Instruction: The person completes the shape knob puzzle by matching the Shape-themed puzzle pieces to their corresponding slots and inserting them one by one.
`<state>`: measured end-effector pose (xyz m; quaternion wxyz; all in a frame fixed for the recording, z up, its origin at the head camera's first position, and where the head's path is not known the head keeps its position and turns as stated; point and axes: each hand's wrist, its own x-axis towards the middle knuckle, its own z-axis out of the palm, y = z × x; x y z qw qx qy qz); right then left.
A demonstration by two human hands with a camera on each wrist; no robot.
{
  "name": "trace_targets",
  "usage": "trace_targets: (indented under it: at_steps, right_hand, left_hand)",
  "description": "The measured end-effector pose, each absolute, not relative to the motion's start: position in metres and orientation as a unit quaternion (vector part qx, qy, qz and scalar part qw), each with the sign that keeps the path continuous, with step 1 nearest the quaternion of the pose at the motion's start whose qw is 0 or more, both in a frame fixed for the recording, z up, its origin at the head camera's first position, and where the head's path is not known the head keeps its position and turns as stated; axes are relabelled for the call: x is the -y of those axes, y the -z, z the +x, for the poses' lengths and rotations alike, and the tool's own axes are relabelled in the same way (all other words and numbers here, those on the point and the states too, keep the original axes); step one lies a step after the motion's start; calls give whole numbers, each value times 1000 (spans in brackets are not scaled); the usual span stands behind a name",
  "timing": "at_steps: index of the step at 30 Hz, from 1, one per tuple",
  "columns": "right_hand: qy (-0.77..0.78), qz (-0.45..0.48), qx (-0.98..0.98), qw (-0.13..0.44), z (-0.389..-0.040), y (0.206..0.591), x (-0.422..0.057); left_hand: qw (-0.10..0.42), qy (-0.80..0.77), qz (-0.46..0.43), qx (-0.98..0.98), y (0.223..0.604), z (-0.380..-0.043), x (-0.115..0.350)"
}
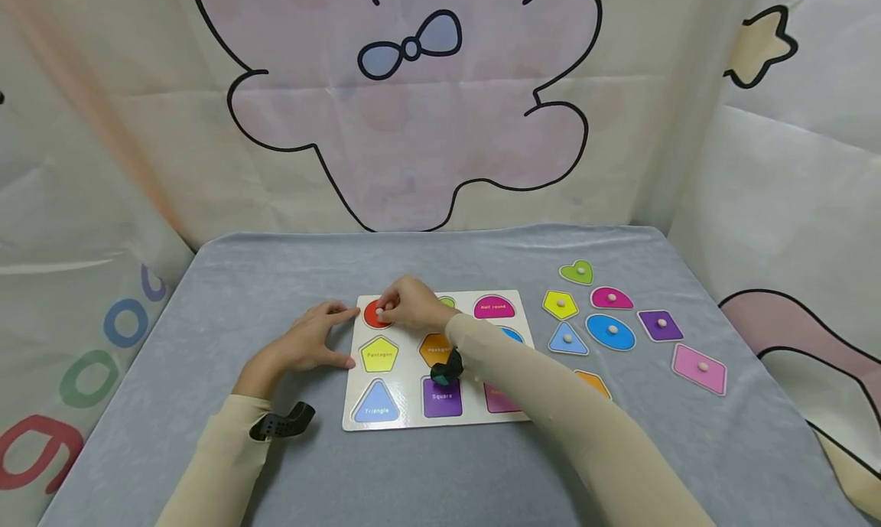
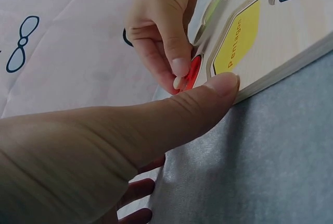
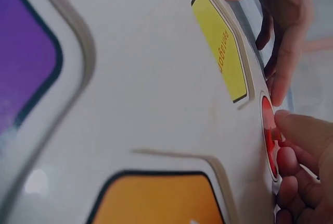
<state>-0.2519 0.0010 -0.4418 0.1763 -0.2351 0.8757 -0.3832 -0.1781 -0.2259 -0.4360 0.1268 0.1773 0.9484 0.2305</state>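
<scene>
In the head view, a white wooden shape-puzzle board (image 1: 411,397) lies on the cloth, with coloured recesses labelled Pentagon, Triangle, Square and others. My right hand (image 1: 413,304) pinches the small knob of a red round puzzle piece (image 1: 371,314) at the board's upper left corner. The red piece (image 3: 268,130) sits in its round outline in the right wrist view. Along the board's left edge, my left hand (image 1: 310,339) is spread, its thumb (image 2: 221,84) touching the edge beside the yellow pentagon recess (image 2: 240,34). My right forearm covers part of the board's right side.
Right of the board lie loose knobbed pieces: green heart (image 1: 576,272), yellow pentagon (image 1: 560,305), magenta half round (image 1: 611,298), blue oval (image 1: 610,333), blue triangle (image 1: 567,342), purple square (image 1: 659,326), pink four-sided piece (image 1: 699,369). An orange piece (image 1: 595,382) is partly behind my right arm.
</scene>
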Motion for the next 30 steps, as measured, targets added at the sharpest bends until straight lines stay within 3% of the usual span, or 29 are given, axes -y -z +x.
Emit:
trace_targets:
  at_steps: [10, 30]
  right_hand:
    - [397, -283, -859, 159, -251, 442, -16]
    - [406, -258, -868, 126, -265, 419, -79]
  left_hand:
    - [130, -229, 172, -949, 437, -176, 226]
    - [123, -229, 171, -950, 435, -176, 225]
